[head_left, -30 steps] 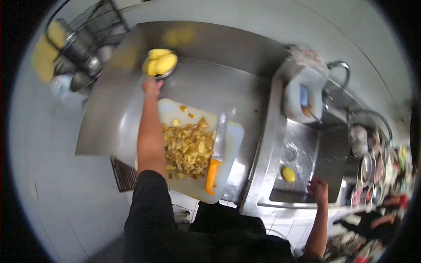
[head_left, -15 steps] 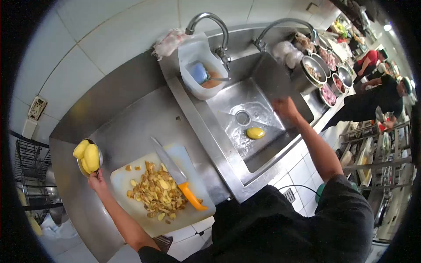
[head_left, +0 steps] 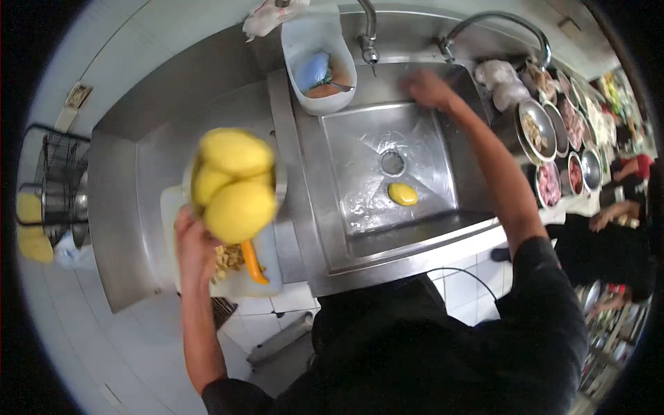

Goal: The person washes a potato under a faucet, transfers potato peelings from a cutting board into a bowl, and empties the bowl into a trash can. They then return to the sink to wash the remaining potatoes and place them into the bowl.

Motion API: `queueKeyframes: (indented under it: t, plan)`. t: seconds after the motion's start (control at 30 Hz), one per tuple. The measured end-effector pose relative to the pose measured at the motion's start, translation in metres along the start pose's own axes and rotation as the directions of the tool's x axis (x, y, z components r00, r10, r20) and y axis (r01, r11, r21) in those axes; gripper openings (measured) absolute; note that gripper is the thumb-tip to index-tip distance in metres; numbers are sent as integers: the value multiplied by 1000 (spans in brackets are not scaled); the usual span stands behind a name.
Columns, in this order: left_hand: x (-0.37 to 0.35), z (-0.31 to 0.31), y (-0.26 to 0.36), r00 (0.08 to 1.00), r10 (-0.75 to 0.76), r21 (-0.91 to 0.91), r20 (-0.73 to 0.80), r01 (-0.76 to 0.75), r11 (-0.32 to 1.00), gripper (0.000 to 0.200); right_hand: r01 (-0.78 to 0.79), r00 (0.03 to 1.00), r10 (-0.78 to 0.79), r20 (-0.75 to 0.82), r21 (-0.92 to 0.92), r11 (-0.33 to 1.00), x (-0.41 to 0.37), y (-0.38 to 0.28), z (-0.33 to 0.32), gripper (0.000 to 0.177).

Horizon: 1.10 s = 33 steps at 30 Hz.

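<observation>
Sink basin [head_left: 360, 173]: open floor around one peeled potato [head_left: 402, 194] near the drain. A white plastic container [head_left: 319, 69] blocks the upper left corner; stacked metal bowls [head_left: 536, 130] crowd the right; a curved faucet [head_left: 501, 19] arches overhead.

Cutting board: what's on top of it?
On the cutting board: heaped peelings and an orange handle. The left hand and its bowl of yellow potatoes cover the rest; the heap's full extent and whatever the handle joins can't be seen.
</observation>
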<state>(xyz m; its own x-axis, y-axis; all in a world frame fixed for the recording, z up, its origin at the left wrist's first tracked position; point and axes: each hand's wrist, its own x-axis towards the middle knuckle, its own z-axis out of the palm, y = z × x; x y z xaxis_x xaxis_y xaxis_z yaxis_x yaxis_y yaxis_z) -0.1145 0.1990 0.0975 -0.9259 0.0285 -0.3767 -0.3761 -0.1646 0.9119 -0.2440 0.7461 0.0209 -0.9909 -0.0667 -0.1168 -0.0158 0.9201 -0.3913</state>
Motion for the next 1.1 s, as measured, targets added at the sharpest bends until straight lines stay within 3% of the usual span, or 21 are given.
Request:
queueKeyframes:
  t: [0.03,0.1,0.2,0.23,0.27,0.33,0.4,0.43,0.47,0.53,0.63,0.67,0.7,0.73,0.77,0.8,0.83,0.87,0.9,1.0,1.1]
  plan:
    - [-5,37,-11,999,-43,-18,-1,43,999,30,-42,997,24,72,260,965,-29,-42,-2,55]
    - [-2,96,-44,989,-139,33,60,137,990,32,-226,973,150,177,570,790,-53,-55,10,62]
    - [25,182,-112,971,-146,188,192,110,976,30,-392,919,163,360,780,487,-100,-41,34,68]
    - [37,210,-141,975,-98,269,198,42,962,26,-448,893,187,408,786,425,-112,-31,47,71]
    - [40,236,-149,978,-51,524,201,-63,849,22,-510,860,207,467,783,356,-124,-19,68,74]
    - [58,288,-196,978,-132,672,159,-9,741,22,-635,772,230,592,710,305,-138,17,106,72]
    - [73,326,-266,970,60,712,234,-214,669,27,-740,664,352,659,647,184,-152,53,140,68]
    - [68,345,-281,969,64,713,239,-220,665,26,-752,615,436,657,654,76,-160,73,164,66]
    - [64,360,-291,968,74,719,241,-229,656,25,-734,604,411,683,677,-47,-167,105,195,59]
    - [56,382,-310,933,110,789,342,-348,506,20,-692,551,347,759,648,-318,-178,135,223,49]
    - [57,415,-341,888,167,843,428,-459,281,25,-819,456,463,760,562,-117,-183,177,246,42]
    - [54,423,-339,879,181,852,440,-473,223,26,-776,484,503,716,617,-130,-184,178,239,40]
    - [61,429,-333,881,87,785,465,-456,419,35,-730,514,538,668,670,-135,-181,178,229,38]
    - [65,445,-341,899,148,817,411,-436,378,36,-680,541,569,619,720,-137,-177,170,221,37]
    - [70,462,-355,914,207,852,349,-402,336,37,-634,571,549,610,753,-176,-169,205,244,38]
    - [79,471,-362,922,272,890,274,-351,292,39,-515,786,296,543,839,-175,-164,194,225,41]
    - [81,469,-345,914,298,887,274,-360,289,47,-398,913,-3,408,889,-226,-157,171,196,47]
    - [79,465,-326,907,325,888,268,-364,282,55,-441,893,36,448,889,-123,-150,139,170,62]
    - [89,474,-322,913,289,883,288,-370,289,61,-400,895,155,418,907,-134,-144,103,149,51]
    - [93,473,-282,921,178,832,346,-389,396,63,-496,858,205,472,864,85,-149,78,111,45]
    - [102,505,-309,900,381,877,212,-347,333,59,-582,813,266,518,731,356,-160,74,90,40]
